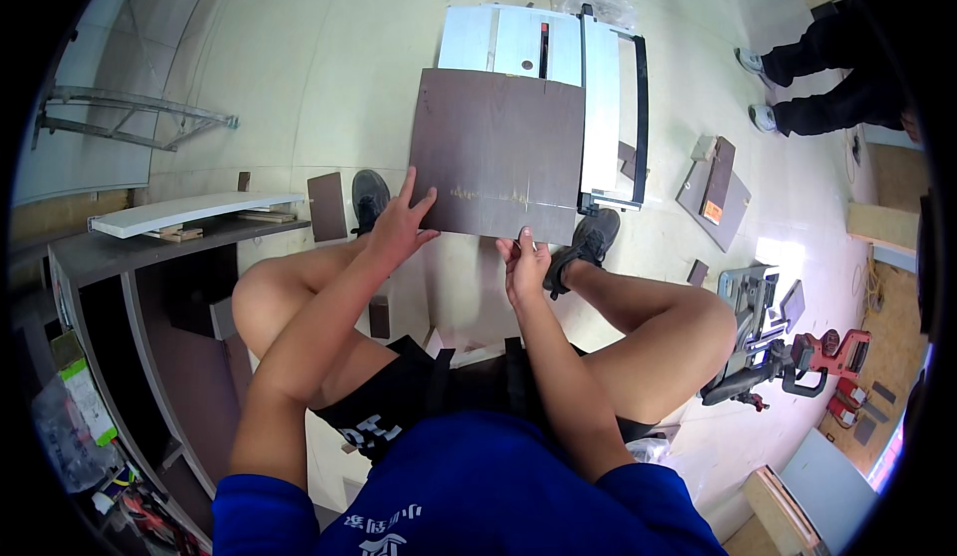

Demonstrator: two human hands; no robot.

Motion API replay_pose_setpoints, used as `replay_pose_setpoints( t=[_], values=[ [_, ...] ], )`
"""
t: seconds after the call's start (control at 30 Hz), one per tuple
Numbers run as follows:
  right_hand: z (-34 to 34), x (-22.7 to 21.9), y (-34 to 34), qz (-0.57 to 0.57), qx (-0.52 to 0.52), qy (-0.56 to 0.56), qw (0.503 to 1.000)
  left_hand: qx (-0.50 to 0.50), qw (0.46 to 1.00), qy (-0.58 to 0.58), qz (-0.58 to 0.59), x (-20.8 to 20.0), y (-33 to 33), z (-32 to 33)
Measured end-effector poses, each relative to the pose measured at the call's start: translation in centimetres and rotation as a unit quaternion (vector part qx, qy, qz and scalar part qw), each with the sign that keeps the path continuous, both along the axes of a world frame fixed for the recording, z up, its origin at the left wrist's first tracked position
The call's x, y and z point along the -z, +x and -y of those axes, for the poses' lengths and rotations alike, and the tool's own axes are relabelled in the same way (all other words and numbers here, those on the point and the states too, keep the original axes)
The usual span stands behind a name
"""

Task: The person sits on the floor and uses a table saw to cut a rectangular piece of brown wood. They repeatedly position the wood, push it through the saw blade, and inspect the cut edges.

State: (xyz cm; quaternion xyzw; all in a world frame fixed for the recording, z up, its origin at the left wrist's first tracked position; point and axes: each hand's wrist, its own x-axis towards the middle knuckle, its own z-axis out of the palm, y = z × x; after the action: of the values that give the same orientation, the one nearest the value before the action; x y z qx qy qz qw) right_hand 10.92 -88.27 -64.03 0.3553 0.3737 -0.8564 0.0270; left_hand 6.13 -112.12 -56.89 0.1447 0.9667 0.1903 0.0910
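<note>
A brown wood-grain board (498, 147) lies flat on the light-topped table saw (466, 38), covering its near part. Part of the blade slot shows beyond the board's far edge. Along the board's right side runs the saw's black rip fence (586, 108). My left hand (399, 227) is at the board's near left corner, fingers spread and touching its edge. At the near edge, toward the right, my right hand (525, 265) pinches the board with the thumb on top and the other fingers curled below. Pale scuffs mark the board's surface near my hands.
A dark cabinet (95, 257) with a white panel (189, 213) on top stands at left. Brown offcuts (716, 192) lie right of the saw. Another person's legs (827, 78) are at far right. A miter saw (748, 337) and red power tools (842, 352) sit at lower right.
</note>
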Motion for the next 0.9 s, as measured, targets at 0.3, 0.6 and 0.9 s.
replay_pose_setpoints(
  t=[0.3, 0.6, 0.9],
  values=[
    [-0.5, -0.4, -2.9, -0.023, -0.006, 0.009, 1.000, -0.015, 1.000, -0.005, -0.005, 0.1, -2.1, -0.6],
    [-0.8, -0.5, -3.4, -0.009, -0.003, -0.021, 1.000, -0.084, 0.995, 0.035, 0.034, -0.6, -2.7, -1.2],
    [-0.5, 0.1, -1.1, 0.026, 0.014, 0.007, 1.000, -0.298, 0.894, 0.226, 0.247, 3.4, -1.9, 1.2]
  ],
)
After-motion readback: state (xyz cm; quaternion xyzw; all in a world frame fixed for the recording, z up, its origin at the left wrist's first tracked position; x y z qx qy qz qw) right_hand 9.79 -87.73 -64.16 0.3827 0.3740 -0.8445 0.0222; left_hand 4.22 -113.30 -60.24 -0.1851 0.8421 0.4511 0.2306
